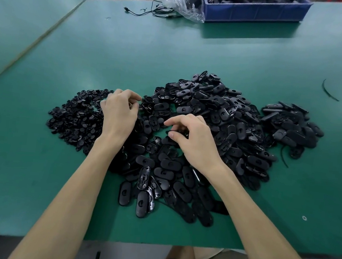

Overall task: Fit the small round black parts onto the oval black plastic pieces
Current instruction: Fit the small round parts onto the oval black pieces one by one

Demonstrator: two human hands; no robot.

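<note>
A heap of small round black parts (76, 117) lies at the left on the green table (174, 45). A far larger pile of oval black plastic pieces (220, 117) spreads over the middle and right, and more oval pieces (160, 183) lie close to me. My left hand (118, 115) hovers where the two piles meet, fingers curled toward the thumb; anything between them is hidden. My right hand (194, 142) is over the middle of the ovals, thumb and curled fingers pinching an oval black piece (179, 133).
A blue bin (256, 11) full of black parts stands at the back right, with a crumpled clear plastic bag (183, 2) and a thin black cable (148, 12) beside it. A black strip (328, 91) lies far right. Cardboard boxes and an orange stool stand beyond the table.
</note>
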